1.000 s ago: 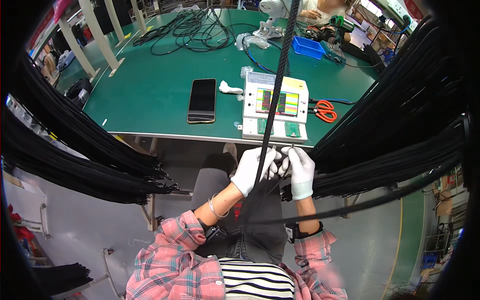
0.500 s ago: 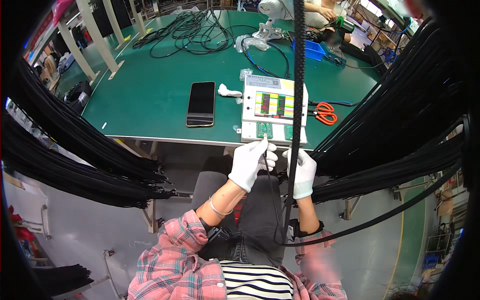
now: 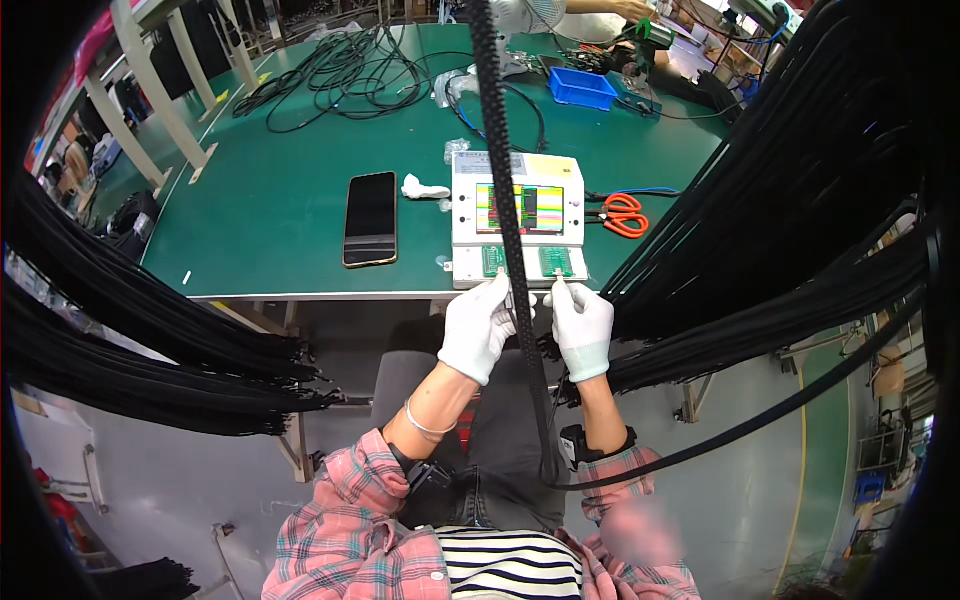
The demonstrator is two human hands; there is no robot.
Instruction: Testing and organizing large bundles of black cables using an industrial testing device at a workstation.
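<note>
A white cable tester (image 3: 470, 227) with a colourful screen (image 3: 548, 207) sits at the near edge of the green table. Two green circuit boards, a left one (image 3: 492, 261) and a right one (image 3: 555, 262), are set in its front. My white-gloved left hand (image 3: 474, 325) pinches a cable connector against the left board. At the right board my gloved right hand (image 3: 583, 325) pinches another connector (image 3: 558, 277). The fingers partly cover both connectors, so I cannot tell how far in they sit. A thick black braided cable (image 3: 507, 190) hangs across the view, in front of the tester.
Left of the tester lie a phone (image 3: 370, 220) and a crumpled white piece (image 3: 425, 188); orange-handled scissors (image 3: 625, 216) lie right. Farther back are coiled black cables (image 3: 350, 75), a blue tray (image 3: 583, 90) and a fan. Bundles of black cables (image 3: 750, 220) hang on both sides. Another person's hand shows beyond.
My right hand has moved up to the right board with its connector. The left hand stays at the left board. The view has shifted, and the screen's coloured pattern differs.
</note>
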